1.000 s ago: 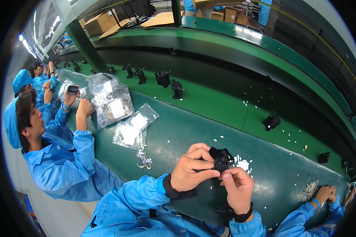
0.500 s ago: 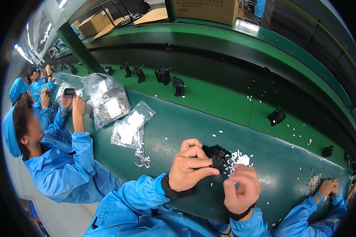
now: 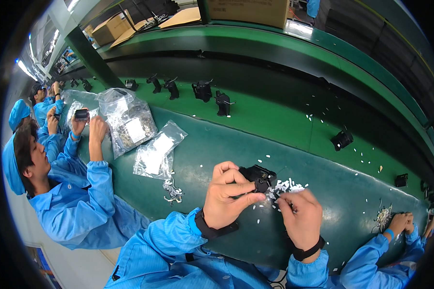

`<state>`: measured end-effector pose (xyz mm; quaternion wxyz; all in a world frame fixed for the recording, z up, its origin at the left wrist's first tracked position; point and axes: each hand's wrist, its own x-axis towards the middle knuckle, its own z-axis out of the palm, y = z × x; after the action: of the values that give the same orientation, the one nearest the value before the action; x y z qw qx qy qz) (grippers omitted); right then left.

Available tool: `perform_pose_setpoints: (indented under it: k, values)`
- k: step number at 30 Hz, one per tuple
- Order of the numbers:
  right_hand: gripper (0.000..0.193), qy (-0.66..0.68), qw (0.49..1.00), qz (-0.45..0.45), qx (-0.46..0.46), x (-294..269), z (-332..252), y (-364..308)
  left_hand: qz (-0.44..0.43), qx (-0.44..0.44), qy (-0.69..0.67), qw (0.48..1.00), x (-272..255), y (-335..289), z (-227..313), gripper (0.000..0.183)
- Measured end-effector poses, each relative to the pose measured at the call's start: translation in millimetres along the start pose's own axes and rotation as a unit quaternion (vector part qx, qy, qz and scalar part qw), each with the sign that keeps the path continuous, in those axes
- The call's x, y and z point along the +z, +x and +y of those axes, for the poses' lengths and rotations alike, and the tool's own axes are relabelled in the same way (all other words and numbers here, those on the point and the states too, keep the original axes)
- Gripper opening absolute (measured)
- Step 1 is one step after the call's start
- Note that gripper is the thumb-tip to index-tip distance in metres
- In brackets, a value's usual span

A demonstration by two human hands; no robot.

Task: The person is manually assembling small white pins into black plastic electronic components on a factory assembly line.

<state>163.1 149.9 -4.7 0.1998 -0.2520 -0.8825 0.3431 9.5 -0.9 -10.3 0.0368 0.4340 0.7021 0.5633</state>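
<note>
My left hand (image 3: 228,197) is closed around a black plastic housing (image 3: 259,174), thumb and fingers gripping its near end over the green worktable (image 3: 212,144). Just right of the housing lies a loose pile of small white pieces (image 3: 290,186). My right hand (image 3: 303,216) is at the pile's near edge, thumb and forefinger drawn together in a pinch. Whatever sits between those fingertips is too small to make out. Dark bands circle both my wrists.
Beyond the table runs a green belt (image 3: 275,126) carrying several black housings (image 3: 223,103). Clear bags of parts (image 3: 130,127) and short cables (image 3: 172,191) lie to the left. Co-workers in blue sit at left (image 3: 67,192) and right (image 3: 373,260); thin wires (image 3: 384,217) lie near the right one.
My right hand has moved forward to the pile, its fingers now pinched. The left hand still holds the housing, slightly shifted and turned. Housings on the belt have slid a little to the right.
</note>
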Motion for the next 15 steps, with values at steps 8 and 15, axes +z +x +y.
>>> perform_pose_setpoints:
  k: [8,15]
  values:
    - [0.017,0.114,0.99,0.073,-0.048,0.9,-26.2,-1.4,-0.006,-0.009,0.01,1.0,1.4,-0.2,-6.3,0.024]
    - [0.018,0.107,0.931,0.006,-0.348,10.5,-24.7,-1.2,-0.074,0.012,0.013,0.997,8.6,-7.5,-3.4,0.024]
